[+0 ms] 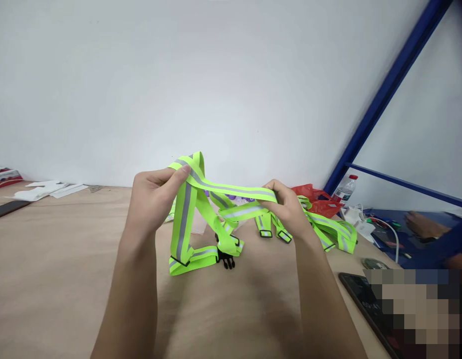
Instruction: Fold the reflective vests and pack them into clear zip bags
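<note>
Between my hands hangs a neon-yellow reflective harness (pixel 184 219) of elastic straps with a grey stripe. My left hand (pixel 152 194) pinches it at the upper left, thumb on top where straps cross. Over on the right, my right hand (pixel 289 207) grips a strap stretched across from the left, its fingers partly hidden behind the band. A black side-release buckle (pixel 226 258) dangles at the bottom middle, its prongs showing. More neon straps (pixel 332 227) with black slider buckles lie on the surface behind and beside my right hand.
A phone (pixel 361 299) lies at the lower right. Behind the straps are a red plastic bag (pixel 324 205) and a bottle (pixel 345 190). White papers (pixel 51 189) and a dark flat object (pixel 6 209) sit at left. A blue metal frame (pixel 384 94) rises at right; another person's hand (pixel 425 224) shows beyond.
</note>
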The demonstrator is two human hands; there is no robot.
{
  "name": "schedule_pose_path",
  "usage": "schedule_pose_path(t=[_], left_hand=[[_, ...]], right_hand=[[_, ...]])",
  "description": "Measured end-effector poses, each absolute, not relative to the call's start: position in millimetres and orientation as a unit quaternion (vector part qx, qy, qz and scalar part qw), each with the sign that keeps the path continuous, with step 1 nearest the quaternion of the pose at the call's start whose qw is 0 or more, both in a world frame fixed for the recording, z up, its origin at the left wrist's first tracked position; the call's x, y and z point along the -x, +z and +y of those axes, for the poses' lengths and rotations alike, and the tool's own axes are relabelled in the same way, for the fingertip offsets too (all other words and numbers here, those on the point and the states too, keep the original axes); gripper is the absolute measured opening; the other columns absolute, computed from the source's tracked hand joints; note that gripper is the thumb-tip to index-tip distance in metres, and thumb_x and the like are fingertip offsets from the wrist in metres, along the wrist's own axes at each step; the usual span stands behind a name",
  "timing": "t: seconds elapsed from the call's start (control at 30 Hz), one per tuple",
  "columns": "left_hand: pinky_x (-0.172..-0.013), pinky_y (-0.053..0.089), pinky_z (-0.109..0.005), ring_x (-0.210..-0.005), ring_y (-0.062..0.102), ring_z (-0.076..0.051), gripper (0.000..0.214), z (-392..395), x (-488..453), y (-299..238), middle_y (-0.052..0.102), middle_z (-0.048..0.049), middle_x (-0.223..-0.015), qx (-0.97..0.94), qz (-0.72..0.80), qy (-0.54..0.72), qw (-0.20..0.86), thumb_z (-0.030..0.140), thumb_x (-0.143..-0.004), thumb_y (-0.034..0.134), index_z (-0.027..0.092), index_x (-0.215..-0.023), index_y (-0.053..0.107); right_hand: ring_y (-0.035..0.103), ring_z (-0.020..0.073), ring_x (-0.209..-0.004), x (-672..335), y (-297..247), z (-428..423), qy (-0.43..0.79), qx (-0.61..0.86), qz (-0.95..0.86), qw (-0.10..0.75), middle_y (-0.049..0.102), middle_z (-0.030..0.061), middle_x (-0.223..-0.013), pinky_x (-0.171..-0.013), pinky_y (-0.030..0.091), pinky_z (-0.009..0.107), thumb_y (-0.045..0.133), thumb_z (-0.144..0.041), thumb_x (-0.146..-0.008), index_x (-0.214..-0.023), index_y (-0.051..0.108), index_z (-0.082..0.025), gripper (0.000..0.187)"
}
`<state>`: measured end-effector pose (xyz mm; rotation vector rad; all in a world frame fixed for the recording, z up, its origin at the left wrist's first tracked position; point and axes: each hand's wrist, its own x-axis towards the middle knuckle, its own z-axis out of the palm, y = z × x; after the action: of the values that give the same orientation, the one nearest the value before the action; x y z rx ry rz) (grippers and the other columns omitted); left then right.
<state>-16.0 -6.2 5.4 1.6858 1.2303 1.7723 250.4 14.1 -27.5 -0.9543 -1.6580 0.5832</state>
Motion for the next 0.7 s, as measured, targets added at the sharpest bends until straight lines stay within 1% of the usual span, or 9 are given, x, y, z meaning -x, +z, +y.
schedule_pose_path(t=[0.1, 0.17, 0.27, 0.33, 0.43, 0.53, 0.63, 0.7], left_hand=[[-0.051, 0.028, -0.026, -0.055, 0.033, -0.012, 0.037, -2, 17, 3, 0.035, 0.0028, -0.054, -0.597, 0.436, 0.641, 0.205, 0.040, -0.079, 0.069, 0.019, -0.051, 0.056], [-0.051, 0.029, -0.026, -0.055, 0.035, -0.012, 0.036, 0, 17, 3, 0.036, 0.0029, -0.053, -0.594, 0.433, 0.647, 0.202, 0.039, -0.079, 0.068, 0.018, -0.052, 0.058], [-0.052, 0.030, -0.026, -0.056, 0.037, -0.012, 0.033, 2, 15, 2, 0.039, 0.0031, -0.053, -0.582, 0.439, 0.658, 0.189, 0.037, -0.080, 0.069, 0.018, -0.054, 0.061], [-0.052, 0.032, -0.025, -0.057, 0.039, -0.012, 0.033, 3, 14, 3, 0.041, 0.0030, -0.053, -0.570, 0.443, 0.667, 0.181, 0.037, -0.079, 0.069, 0.018, -0.053, 0.060], [-0.054, 0.034, -0.025, -0.059, 0.042, -0.013, 0.035, 4, 13, 3, 0.045, 0.0022, -0.055, -0.559, 0.440, 0.681, 0.174, 0.037, -0.078, 0.070, 0.018, -0.052, 0.058], [-0.053, 0.034, -0.025, -0.059, 0.041, -0.012, 0.036, 3, 11, 4, 0.045, 0.0021, -0.056, -0.559, 0.433, 0.685, 0.175, 0.038, -0.077, 0.070, 0.018, -0.051, 0.056], [-0.052, 0.031, -0.025, -0.058, 0.038, -0.012, 0.037, 2, 10, 3, 0.041, 0.0027, -0.056, -0.564, 0.423, 0.687, 0.174, 0.037, -0.078, 0.070, 0.018, -0.050, 0.055], [-0.052, 0.031, -0.025, -0.058, 0.037, -0.011, 0.036, 1, 9, 3, 0.040, 0.0029, -0.056, -0.568, 0.414, 0.690, 0.173, 0.036, -0.078, 0.070, 0.017, -0.050, 0.056]], right_hand=[[0.051, 0.0159, -0.074, -254, -24, 9, 0.366, 0.340, -0.721, 0.480, 0.054, -0.0017, -0.076, -0.065, 0.039, 0.026, 0.077, -0.039, -0.073, -0.077, 0.053, -0.021, 0.030], [0.053, 0.0166, -0.076, -257, -24, 7, 0.411, 0.307, -0.731, 0.450, 0.057, -0.0003, -0.080, -0.066, 0.041, 0.026, 0.081, -0.041, -0.070, -0.081, 0.056, -0.020, 0.035], [0.055, 0.0164, -0.074, -263, -26, 6, 0.458, 0.286, -0.741, 0.400, 0.058, 0.0000, -0.081, -0.064, 0.043, 0.027, 0.085, -0.039, -0.067, -0.082, 0.056, -0.020, 0.039], [0.053, 0.0145, -0.072, -265, -26, 5, 0.469, 0.280, -0.750, 0.373, 0.056, -0.0016, -0.080, -0.061, 0.043, 0.025, 0.086, -0.034, -0.067, -0.079, 0.053, -0.020, 0.037], [0.053, 0.0123, -0.072, -262, -25, 3, 0.454, 0.288, -0.777, 0.326, 0.056, -0.0025, -0.080, -0.064, 0.044, 0.024, 0.083, -0.025, -0.070, -0.078, 0.056, -0.020, 0.029], [0.053, 0.0120, -0.069, -254, -25, 3, 0.435, 0.319, -0.793, 0.282, 0.059, -0.0022, -0.076, -0.064, 0.044, 0.024, 0.078, -0.025, -0.076, -0.078, 0.061, -0.019, 0.017], [0.053, 0.0124, -0.067, -249, -27, 8, 0.434, 0.321, -0.793, 0.282, 0.061, -0.0007, -0.072, -0.060, 0.043, 0.024, 0.074, -0.029, -0.080, -0.077, 0.065, -0.017, 0.015], [0.057, 0.0140, -0.071, -249, -29, 11, 0.438, 0.288, -0.792, 0.313, 0.065, 0.0023, -0.077, -0.064, 0.045, 0.025, 0.071, -0.031, -0.081, -0.078, 0.068, -0.016, 0.015]])
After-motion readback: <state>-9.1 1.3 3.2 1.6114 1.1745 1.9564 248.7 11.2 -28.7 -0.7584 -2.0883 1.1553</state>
